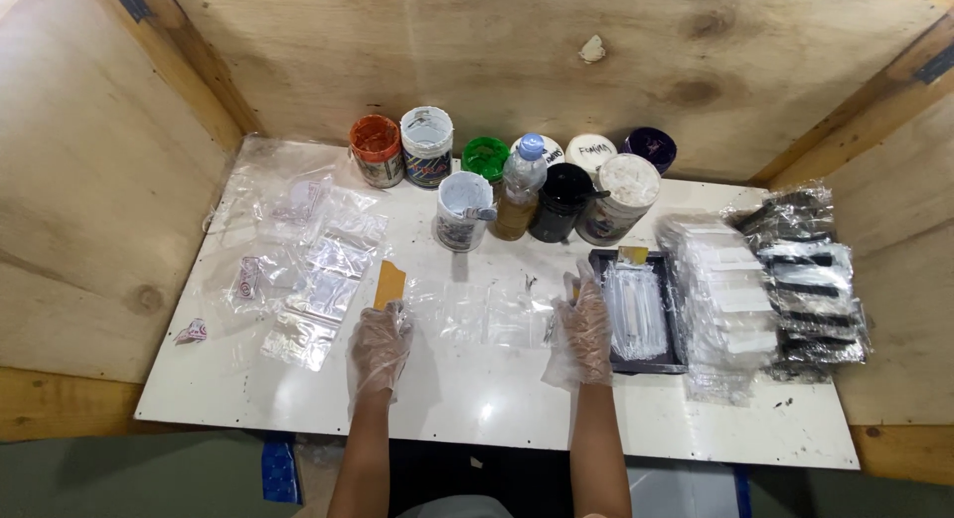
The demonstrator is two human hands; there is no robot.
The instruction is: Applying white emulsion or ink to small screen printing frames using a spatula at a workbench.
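Both hands wear thin clear gloves and rest on the white surface (467, 399). The left hand (378, 347) lies flat and open, with its fingertips touching a small tan card (390, 283); it grips nothing. The right hand (584, 324) is open too, with its fingers pressing the edge of a clear plastic bag (497, 314) that lies flat between the two hands. I cannot tell if anything is in that bag yet. It looks like the packing is only partly done: a few filled clear bags (316, 280) lie to the left, and many things wait on the right. Just beside the right hand is a black tray (678, 349) with clear packets of white sticks in it. Past it are a stack of white packets (730, 290) and a pile of black-and-white packets (810, 280). Farther back stand paint pots (467, 212). The orange pot (376, 148) holds orange paint, the black pot (562, 198) black, and the green one (486, 157) green. A small bottle (521, 185) of brown liquid stands among them.
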